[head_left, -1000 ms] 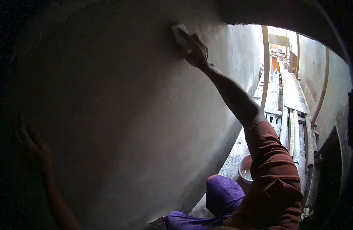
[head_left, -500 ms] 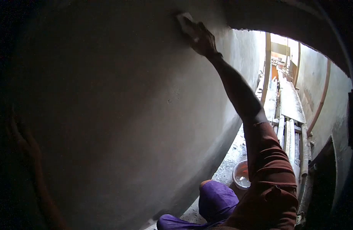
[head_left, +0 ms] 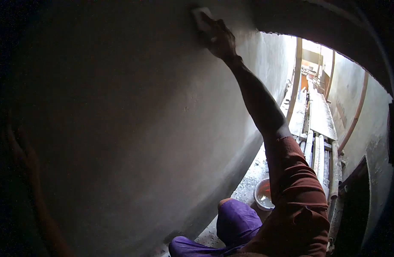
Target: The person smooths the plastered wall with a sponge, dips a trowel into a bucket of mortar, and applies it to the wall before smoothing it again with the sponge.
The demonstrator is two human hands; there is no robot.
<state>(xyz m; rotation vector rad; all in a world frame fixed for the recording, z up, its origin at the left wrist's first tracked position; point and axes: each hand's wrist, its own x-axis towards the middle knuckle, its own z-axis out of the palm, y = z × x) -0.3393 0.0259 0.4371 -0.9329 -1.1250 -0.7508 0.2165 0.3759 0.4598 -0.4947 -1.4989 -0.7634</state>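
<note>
Two hands are showing against the grey plastered wall (head_left: 133,120). In the upper middle of the frame, the right hand (head_left: 220,40) is pressing a pale block (head_left: 200,17) flat to the plaster, fingers clamped over it. At the dark left edge the left hand (head_left: 17,145) is lying by the wall; its grip cannot be told. Lower right of centre, a bucket (head_left: 263,195) is holding water.

Matt plaster, cloth, bare wood.
Broad grey plastered wall (head_left: 133,128): matt, smooth, faintly speckled. Pale rectangular pad (head_left: 200,17) high on it: dull, material too dim to tell. Rust-brown cloth sleeve (head_left: 297,180) and purple cloth trouser leg (head_left: 237,220): soft, creased, unshiny. Round pale bucket (head_left: 256,192): glossy wet sheen inside. Pale round wooden poles (head_left: 319,154) and flat grey plank (head_left: 322,113): rough, dusty. Gritty floor strip (head_left: 249,179).
</note>
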